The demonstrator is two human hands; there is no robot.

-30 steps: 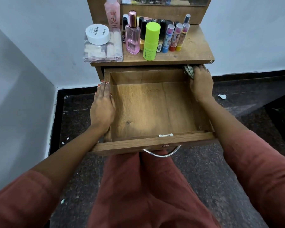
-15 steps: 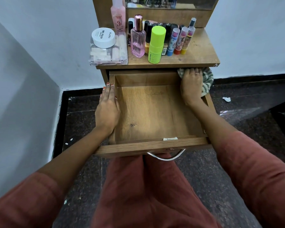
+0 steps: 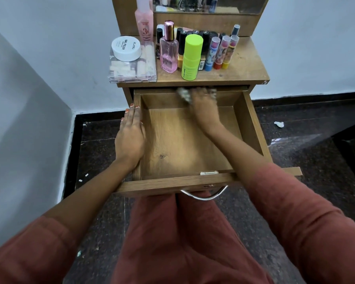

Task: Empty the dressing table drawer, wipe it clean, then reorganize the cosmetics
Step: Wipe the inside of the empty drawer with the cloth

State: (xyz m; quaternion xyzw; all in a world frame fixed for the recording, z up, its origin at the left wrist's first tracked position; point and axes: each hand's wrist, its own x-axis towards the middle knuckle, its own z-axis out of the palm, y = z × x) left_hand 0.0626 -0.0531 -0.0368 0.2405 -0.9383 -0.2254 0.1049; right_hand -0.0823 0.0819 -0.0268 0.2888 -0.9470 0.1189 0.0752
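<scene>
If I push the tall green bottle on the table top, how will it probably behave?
The green bottle stands upright, tall and narrow, so it would likely tip rather than slide. Its round body would probably roll once down. It looks like plastic, so likely not fragile.
</scene>
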